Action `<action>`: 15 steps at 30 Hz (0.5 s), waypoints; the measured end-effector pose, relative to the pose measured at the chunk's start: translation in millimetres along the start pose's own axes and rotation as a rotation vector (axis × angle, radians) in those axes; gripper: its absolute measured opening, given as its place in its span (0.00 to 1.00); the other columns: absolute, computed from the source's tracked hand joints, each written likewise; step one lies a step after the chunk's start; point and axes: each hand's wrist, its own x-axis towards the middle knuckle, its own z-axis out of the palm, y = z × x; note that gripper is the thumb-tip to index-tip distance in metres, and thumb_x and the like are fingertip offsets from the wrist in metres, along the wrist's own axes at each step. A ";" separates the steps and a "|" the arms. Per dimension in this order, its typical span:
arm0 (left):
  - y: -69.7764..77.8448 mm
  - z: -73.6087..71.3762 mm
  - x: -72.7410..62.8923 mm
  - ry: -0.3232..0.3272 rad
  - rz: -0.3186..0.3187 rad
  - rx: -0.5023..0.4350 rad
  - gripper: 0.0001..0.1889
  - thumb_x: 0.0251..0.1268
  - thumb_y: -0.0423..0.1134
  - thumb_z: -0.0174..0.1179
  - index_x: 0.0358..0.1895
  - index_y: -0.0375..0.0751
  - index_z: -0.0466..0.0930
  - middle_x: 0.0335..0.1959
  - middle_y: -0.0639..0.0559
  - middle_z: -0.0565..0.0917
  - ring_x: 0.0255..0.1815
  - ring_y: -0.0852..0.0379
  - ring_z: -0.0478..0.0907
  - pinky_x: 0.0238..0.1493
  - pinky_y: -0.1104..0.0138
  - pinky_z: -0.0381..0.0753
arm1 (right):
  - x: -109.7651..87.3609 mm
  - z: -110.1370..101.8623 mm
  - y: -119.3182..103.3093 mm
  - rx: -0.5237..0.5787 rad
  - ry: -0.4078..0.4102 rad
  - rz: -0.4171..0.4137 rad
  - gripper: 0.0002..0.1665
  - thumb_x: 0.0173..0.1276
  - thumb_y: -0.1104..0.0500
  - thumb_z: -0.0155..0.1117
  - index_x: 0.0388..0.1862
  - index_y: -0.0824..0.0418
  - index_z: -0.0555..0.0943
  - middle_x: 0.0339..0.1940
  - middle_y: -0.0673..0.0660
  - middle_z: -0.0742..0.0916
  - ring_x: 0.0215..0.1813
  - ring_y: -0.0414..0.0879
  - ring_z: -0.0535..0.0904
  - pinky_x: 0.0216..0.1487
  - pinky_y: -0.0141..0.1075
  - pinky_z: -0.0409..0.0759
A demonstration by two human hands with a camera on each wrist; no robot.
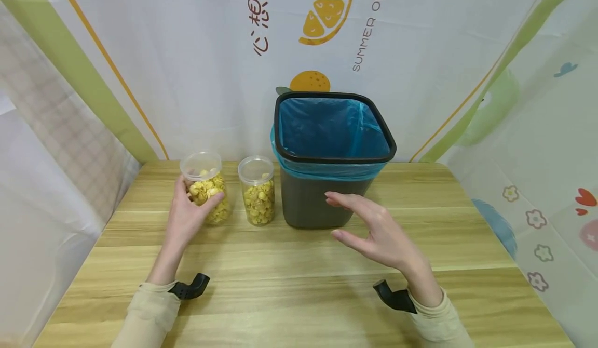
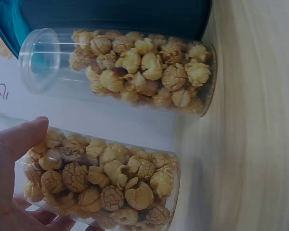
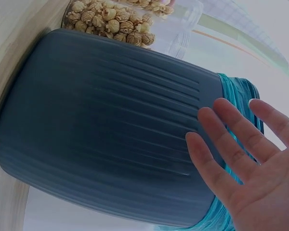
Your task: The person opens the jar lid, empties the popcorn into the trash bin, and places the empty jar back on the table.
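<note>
On the left, my left hand (image 1: 187, 210) grips a clear plastic jar of popcorn (image 2: 101, 180), thumb on one side and fingers round the other. The jar stands upright; whether its base touches the table I cannot tell. Just right of it is a second, similar jar of popcorn (image 1: 259, 197), upright on the table and apart from the hand. My right hand (image 1: 374, 228) is held in front of a dark grey trash bin (image 3: 101, 130) with its fingers extended and nothing in them. A blue bag (image 1: 327, 170) lines the bin and folds over under its black rim.
A wood-grain table (image 1: 280, 296) carries the bin and the jars. Behind it hangs a white curtain (image 1: 201, 78) printed with oranges and lettering, and more patterned fabric (image 1: 537, 182) closes off the right side.
</note>
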 end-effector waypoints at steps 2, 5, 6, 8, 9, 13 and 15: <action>4.0 -0.7 -2.2 0.022 0.014 -0.002 0.49 0.62 0.49 0.72 0.80 0.42 0.50 0.72 0.31 0.67 0.69 0.35 0.70 0.68 0.41 0.72 | 0.0 -0.8 -0.4 0.003 0.003 -0.001 0.41 0.64 0.58 0.76 0.75 0.57 0.72 0.67 0.56 0.84 0.67 0.46 0.82 0.65 0.43 0.82; 10.8 -1.5 -5.7 0.046 0.037 -0.001 0.48 0.62 0.49 0.72 0.79 0.42 0.52 0.71 0.32 0.68 0.68 0.35 0.71 0.67 0.41 0.72 | -0.2 -1.9 -0.9 0.000 0.006 0.001 0.42 0.63 0.58 0.76 0.75 0.57 0.72 0.67 0.55 0.84 0.66 0.45 0.82 0.65 0.44 0.82; 13.4 -1.8 -6.9 0.053 0.039 0.000 0.48 0.62 0.49 0.72 0.79 0.42 0.52 0.71 0.33 0.69 0.68 0.36 0.71 0.66 0.43 0.73 | -0.4 -2.5 -1.3 -0.001 0.005 0.004 0.42 0.63 0.58 0.76 0.75 0.57 0.72 0.67 0.55 0.84 0.65 0.45 0.83 0.65 0.44 0.82; 19.2 -2.2 -10.1 0.066 0.049 0.001 0.48 0.61 0.48 0.72 0.79 0.42 0.53 0.70 0.34 0.69 0.67 0.37 0.72 0.64 0.45 0.74 | -0.5 -3.6 -2.1 -0.004 0.005 0.008 0.42 0.63 0.58 0.76 0.75 0.57 0.72 0.68 0.55 0.84 0.65 0.45 0.83 0.65 0.44 0.82; 22.0 -2.3 -11.7 0.074 0.053 0.003 0.47 0.61 0.48 0.72 0.79 0.42 0.53 0.70 0.35 0.70 0.66 0.38 0.73 0.63 0.46 0.75 | -0.7 -4.0 -2.5 -0.003 0.005 0.009 0.42 0.63 0.58 0.76 0.75 0.58 0.72 0.68 0.55 0.84 0.64 0.45 0.83 0.65 0.44 0.82; 31.9 -2.2 -17.9 0.108 0.077 -0.005 0.47 0.60 0.45 0.73 0.79 0.45 0.56 0.69 0.39 0.70 0.64 0.44 0.73 0.60 0.52 0.76 | -1.3 -5.8 -3.4 0.002 0.012 0.009 0.41 0.64 0.58 0.76 0.75 0.57 0.72 0.67 0.55 0.84 0.63 0.45 0.83 0.65 0.44 0.81; 35.8 -1.7 -19.9 0.125 0.096 -0.015 0.46 0.59 0.44 0.74 0.79 0.47 0.57 0.68 0.42 0.71 0.63 0.50 0.72 0.58 0.57 0.75 | -1.9 -6.3 -3.1 0.005 0.016 0.007 0.41 0.63 0.58 0.76 0.75 0.57 0.72 0.67 0.55 0.84 0.63 0.45 0.83 0.65 0.44 0.81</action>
